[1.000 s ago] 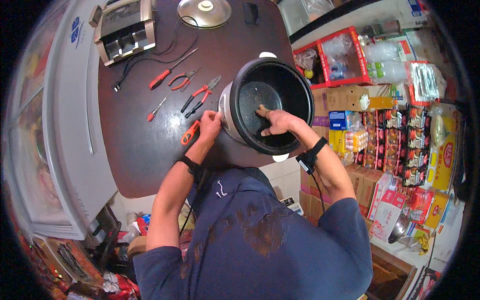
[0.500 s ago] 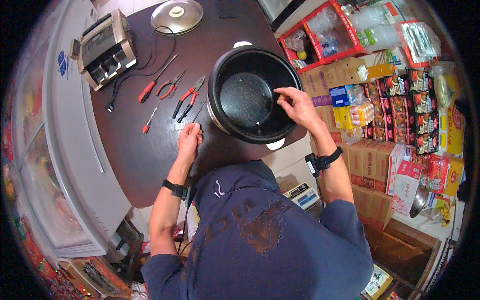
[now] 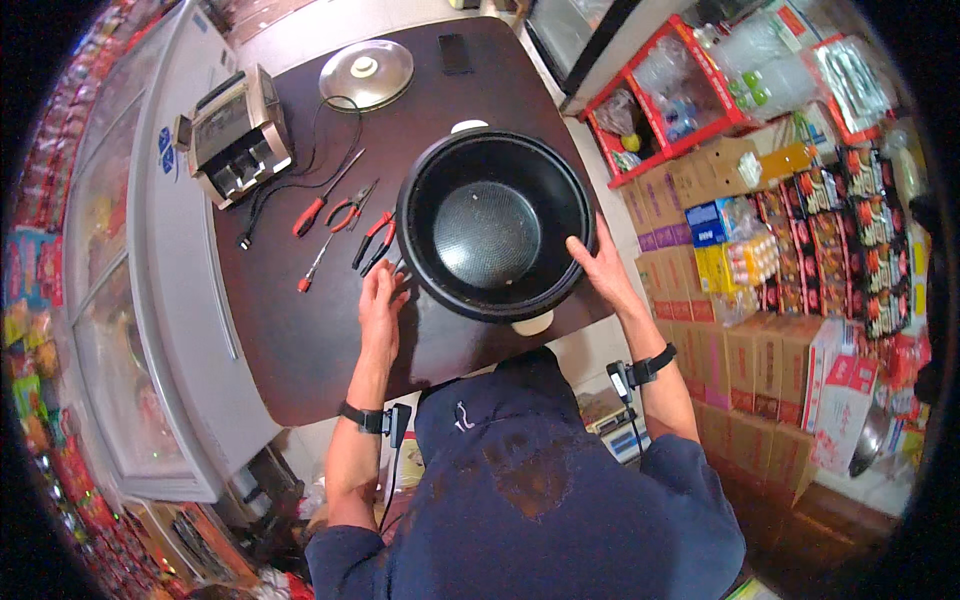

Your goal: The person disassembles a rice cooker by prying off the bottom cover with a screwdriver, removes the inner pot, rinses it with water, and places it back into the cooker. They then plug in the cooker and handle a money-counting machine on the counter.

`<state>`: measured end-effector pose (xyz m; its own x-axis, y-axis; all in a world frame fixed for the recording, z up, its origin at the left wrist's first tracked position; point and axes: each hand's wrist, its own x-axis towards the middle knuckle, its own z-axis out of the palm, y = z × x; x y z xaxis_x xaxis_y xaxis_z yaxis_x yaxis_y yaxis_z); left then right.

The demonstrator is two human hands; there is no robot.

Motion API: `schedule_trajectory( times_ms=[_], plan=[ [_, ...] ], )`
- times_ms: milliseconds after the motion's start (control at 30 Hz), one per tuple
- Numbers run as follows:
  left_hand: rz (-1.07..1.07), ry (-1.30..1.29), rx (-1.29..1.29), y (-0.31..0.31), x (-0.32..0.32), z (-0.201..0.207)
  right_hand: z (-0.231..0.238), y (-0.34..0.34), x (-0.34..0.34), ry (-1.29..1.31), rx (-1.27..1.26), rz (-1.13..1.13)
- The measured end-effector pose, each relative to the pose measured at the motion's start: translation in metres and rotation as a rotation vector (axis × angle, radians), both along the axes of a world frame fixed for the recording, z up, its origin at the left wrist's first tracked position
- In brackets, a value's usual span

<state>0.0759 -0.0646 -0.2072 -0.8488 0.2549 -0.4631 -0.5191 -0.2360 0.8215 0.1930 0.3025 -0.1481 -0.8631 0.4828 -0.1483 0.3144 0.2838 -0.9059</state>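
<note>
A round black pot [image 3: 487, 232] with white side handles stands on the dark brown table [image 3: 300, 370]. My right hand [image 3: 604, 272] grips its right rim, thumb over the inner edge and fingers outside. Close to the pot's lower left side is my left hand [image 3: 380, 305], its fingers loosely curved. A thin metal rod [image 3: 399, 265] shows at these fingertips; any handle is hidden in the hand. Red-and-black pliers [image 3: 374, 243] lie beside the pot, their jaws hidden by it. Further left are smaller red pliers [image 3: 352, 208] and two red-handled screwdrivers, one long [image 3: 312, 214], one short [image 3: 307, 281].
A metal lid [image 3: 366, 76] and a dark phone-like slab [image 3: 455, 54] lie at the far side. A money-counter-like machine [image 3: 240, 140] with a black cord stands far left. Stacked cartons [image 3: 745, 365] line the right, a freezer [image 3: 190, 300] the left.
The pot has shifted left, now covering the pliers' jaws. My right hand has gone from above the pot's inside to its rim. My left hand's fingers have loosened, and the view has shifted.
</note>
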Motion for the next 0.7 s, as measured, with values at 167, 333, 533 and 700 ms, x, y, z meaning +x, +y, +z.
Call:
schedule_trajectory(
  times_ms=[167,333,533,700],
  plan=[
    [0.053,0.172,0.092,0.044,0.031,0.022,-0.005,0.028,-0.014,-0.016,-0.382,0.233],
    [0.135,0.088,0.019,0.075,0.044,0.027,-0.007,0.039,-0.019,-0.062,-0.546,0.35],
    [0.171,-0.001,0.007,0.086,0.035,0.039,-0.016,0.037,-0.021,-0.051,-0.667,0.37],
    [0.052,-0.025,-0.019,0.079,0.037,0.038,-0.02,0.043,-0.014,-0.147,-0.602,0.352]
  ],
)
